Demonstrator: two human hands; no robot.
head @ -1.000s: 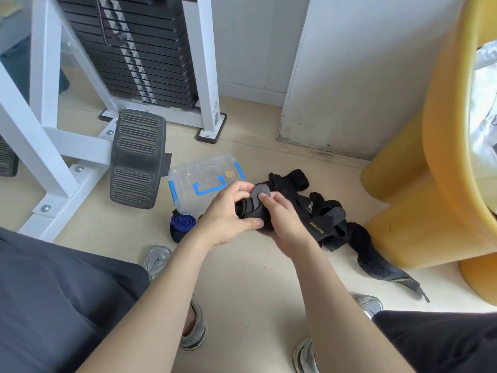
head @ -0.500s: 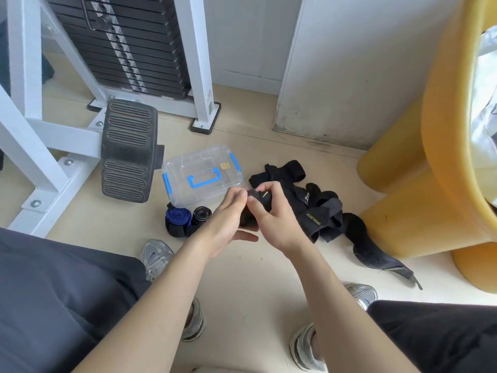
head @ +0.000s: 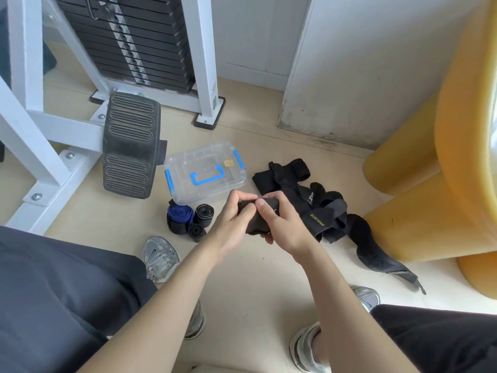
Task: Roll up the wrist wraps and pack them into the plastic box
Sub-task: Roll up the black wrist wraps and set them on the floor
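Both hands hold a black wrist wrap (head: 254, 224) above the floor. My left hand (head: 234, 220) pinches its left end and my right hand (head: 279, 224) grips its right side, thumbs meeting on top. The wrap's tail runs right into a loose pile of black wrist wraps (head: 320, 208) on the floor. A clear plastic box (head: 204, 170) with blue latches and handle sits shut just beyond my hands. In front of the box lie three rolled wraps: a blue-and-black one (head: 179, 218) and two small black ones (head: 203, 214) (head: 197, 232).
A white weight-machine frame (head: 53, 125) with a black foot pad (head: 130, 145) stands at the left and back. A yellow moulded seat (head: 441, 162) fills the right. My grey shoes (head: 160, 258) and dark trouser legs frame the beige floor.
My hands with the wrap have shifted slightly right and nearer me, uncovering the rolled wraps by the box. The round roll end seen a second ago is now covered by my fingers.
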